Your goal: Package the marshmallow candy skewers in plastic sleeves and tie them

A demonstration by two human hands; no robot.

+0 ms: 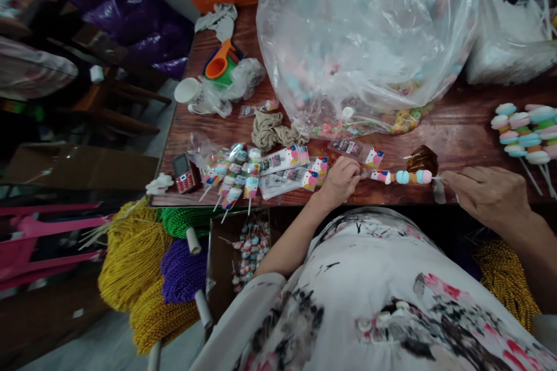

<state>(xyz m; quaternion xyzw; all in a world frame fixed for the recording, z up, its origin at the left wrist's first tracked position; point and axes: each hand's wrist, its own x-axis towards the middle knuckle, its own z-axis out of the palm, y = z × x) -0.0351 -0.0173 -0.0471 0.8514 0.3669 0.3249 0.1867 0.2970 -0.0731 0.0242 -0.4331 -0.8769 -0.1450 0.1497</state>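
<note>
A skewer of pastel marshmallows (411, 177) lies sideways between my two hands, over the table's front edge. My right hand (491, 194) is closed on the white stick at its right end. At the other end, my left hand (342, 181) pinches a clear plastic bag with a colourful printed end (380, 176), which meets the left part of the skewer; how far the skewer is inside I cannot tell. Left of my left hand lie flat printed bags (282, 177) and several bagged marshmallow skewers (237, 177). Unwrapped skewers (528, 133) rest at the right.
A large clear bag of marshmallows (365, 40) fills the table's back. A beige cloth (272, 129), red phone (185, 174), paper cup (188, 91) and orange scoop (219, 62) stand leftward. Below the table sit a box of skewers (249, 249) and yellow cord bundles (130, 255).
</note>
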